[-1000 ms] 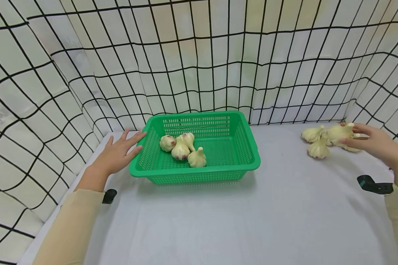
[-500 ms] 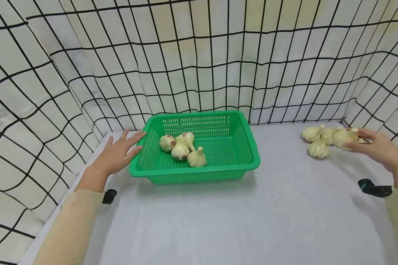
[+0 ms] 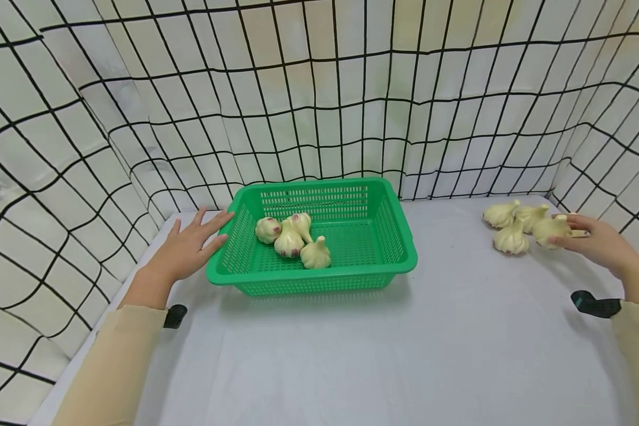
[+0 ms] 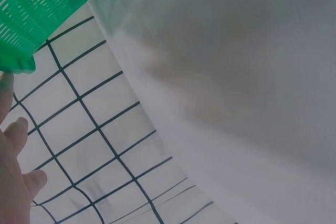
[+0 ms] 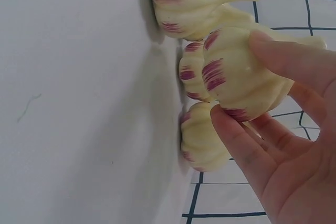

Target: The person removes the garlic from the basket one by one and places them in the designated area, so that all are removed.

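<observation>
Green plastic slotted basket (image 3: 362, 272), and I've got the left hand (image 3: 191, 245) on its left rim, fingers spread. White tabletop (image 3: 447, 254) stretches right to three cream garlic bulbs (image 3: 511, 241); beside them my right hand (image 3: 600, 238) pinches a plump cream garlic bulb (image 5: 241, 74). Only the right-wrist cam catches that one's purple streaks.

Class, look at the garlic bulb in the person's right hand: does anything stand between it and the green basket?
Yes, partly. Three other garlic bulbs lie clustered on the table just left of the held bulb. Beyond them, nothing visible stands before the green basket, though its raised side wall faces the bulbs.
</observation>
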`<state>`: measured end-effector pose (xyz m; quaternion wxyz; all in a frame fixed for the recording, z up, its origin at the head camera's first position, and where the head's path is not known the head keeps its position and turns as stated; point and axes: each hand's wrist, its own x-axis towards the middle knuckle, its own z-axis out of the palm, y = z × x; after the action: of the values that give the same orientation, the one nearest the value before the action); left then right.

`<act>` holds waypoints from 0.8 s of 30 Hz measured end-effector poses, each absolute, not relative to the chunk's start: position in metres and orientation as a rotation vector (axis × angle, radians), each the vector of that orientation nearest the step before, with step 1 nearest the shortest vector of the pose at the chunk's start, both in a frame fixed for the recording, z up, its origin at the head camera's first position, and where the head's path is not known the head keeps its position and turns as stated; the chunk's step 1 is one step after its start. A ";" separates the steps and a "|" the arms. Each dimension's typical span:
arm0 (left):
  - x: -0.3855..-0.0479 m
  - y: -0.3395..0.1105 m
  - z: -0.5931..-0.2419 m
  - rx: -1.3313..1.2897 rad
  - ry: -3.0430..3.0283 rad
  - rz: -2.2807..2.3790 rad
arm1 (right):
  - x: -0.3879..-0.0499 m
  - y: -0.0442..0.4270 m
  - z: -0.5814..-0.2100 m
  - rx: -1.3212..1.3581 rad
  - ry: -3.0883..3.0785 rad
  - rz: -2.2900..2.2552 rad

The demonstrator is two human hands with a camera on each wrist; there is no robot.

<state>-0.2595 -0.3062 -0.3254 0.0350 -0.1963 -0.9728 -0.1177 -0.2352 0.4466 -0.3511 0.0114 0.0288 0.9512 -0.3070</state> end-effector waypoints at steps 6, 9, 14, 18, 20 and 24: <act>-0.258 -0.305 -0.325 -0.600 -2.993 -0.368 | -0.240 0.451 -0.354 0.063 2.920 -0.908; -0.258 -0.305 -0.325 -0.605 -2.991 -0.370 | -0.242 0.453 -0.356 0.054 2.892 -0.892; -0.259 -0.306 -0.325 -0.611 -2.985 -0.374 | -0.244 0.455 -0.360 0.056 2.876 -0.878; -0.259 -0.306 -0.326 -0.616 -2.973 -0.377 | -0.246 0.457 -0.362 0.052 2.872 -0.867; -0.259 -0.306 -0.326 -0.616 -2.973 -0.377 | -0.247 0.458 -0.362 0.046 2.866 -0.860; -0.258 -0.305 -0.325 -0.610 -2.984 -0.370 | -0.249 0.459 -0.365 0.025 2.850 -0.865</act>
<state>-0.2579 -0.3048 -0.3248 0.0368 -0.1988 -0.9719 -0.1204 -0.2485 0.4589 -0.3646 0.0817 0.0082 0.9536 -0.2895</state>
